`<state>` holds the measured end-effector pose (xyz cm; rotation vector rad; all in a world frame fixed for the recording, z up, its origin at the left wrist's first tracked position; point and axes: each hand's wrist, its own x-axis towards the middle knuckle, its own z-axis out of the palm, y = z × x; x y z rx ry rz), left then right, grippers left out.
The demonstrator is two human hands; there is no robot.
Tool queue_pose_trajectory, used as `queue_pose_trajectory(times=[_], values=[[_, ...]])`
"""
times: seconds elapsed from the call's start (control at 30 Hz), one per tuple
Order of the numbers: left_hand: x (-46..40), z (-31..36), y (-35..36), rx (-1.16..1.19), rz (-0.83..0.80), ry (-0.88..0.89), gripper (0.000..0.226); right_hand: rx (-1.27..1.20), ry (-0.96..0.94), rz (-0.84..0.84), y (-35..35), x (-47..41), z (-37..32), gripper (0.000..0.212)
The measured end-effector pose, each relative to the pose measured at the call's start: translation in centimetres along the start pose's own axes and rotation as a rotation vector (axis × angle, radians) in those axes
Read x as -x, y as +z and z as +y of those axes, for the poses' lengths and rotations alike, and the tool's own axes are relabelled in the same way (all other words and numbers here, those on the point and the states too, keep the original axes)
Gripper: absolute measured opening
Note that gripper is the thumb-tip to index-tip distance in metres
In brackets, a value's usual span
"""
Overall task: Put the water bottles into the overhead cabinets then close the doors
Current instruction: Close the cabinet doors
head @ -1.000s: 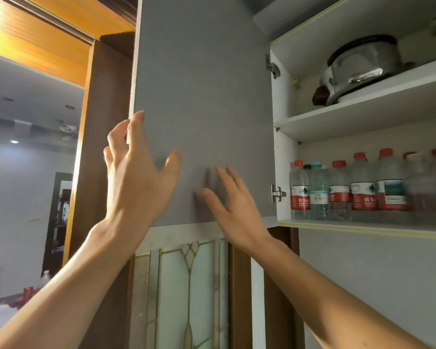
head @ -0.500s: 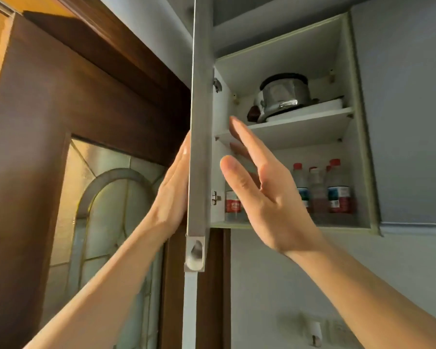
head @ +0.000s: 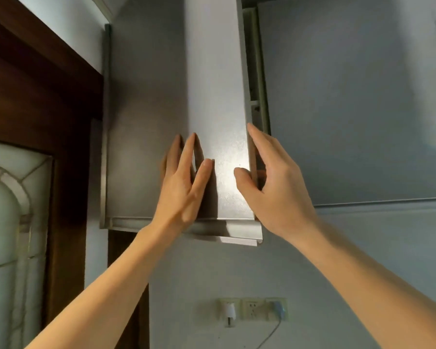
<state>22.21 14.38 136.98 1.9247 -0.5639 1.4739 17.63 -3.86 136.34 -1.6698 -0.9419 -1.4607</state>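
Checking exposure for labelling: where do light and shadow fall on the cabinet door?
Head view: a bright band lights the cabinet door between the hands; its left part lies in shade; the left hand casts a dark shadow beside its thumb; mild wide-angle bending.

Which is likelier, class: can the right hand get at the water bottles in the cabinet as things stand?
Probably not: the cabinet door is nearly shut, leaving a thin gap, and no bottles show. The right hand is at the door's edge.
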Motion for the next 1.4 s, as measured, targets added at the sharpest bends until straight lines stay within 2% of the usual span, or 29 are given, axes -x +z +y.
queue_pose_trajectory(times=[0.2,0.33,0.43,0.77,0.93,1.1,1.23,1.3,1.4], values=[[-1.1,-1.8,5.4,-0.207,0.001,-0.003,0.073,0.259,0.057,-0.147,-0.3,0.1,7.7,0.074],[-1.8,-2.1,8.0,-0.321,-0.020,-0.007,0.078,0.242,0.088,-0.165,-0.2,-0.5,11.0,0.074],[-2.3,-2.6,9.7,-0.389,-0.028,-0.001,0.074,0.244,0.117,-0.174,-0.2,-0.9,13.2,0.074],[-3.4,-6.1,15.0,-0.612,-0.059,0.006,0.071,0.580,0.150,-0.332,1.0,-1.9,20.8,0.075],[-3.2,-7.8,17.1,-0.662,-0.056,0.000,0.073,0.767,0.063,-0.336,2.1,-1.4,24.2,0.078],[-3.6,-8.2,17.2,-0.611,-0.056,-0.019,0.075,0.741,0.036,-0.302,2.3,-1.6,25.2,0.080],[-4.0,-7.0,16.4,-0.497,-0.097,-0.096,0.075,0.745,0.069,-0.336,2.1,-1.7,24.5,0.080],[-4.8,-6.0,15.8,-0.354,-0.095,-0.154,0.067,0.687,0.089,-0.334,1.8,-1.9,23.7,0.075],[-5.3,-4.8,13.7,-0.123,-0.031,-0.141,0.041,0.562,0.187,-0.285,0.9,-1.5,21.9,0.060]])
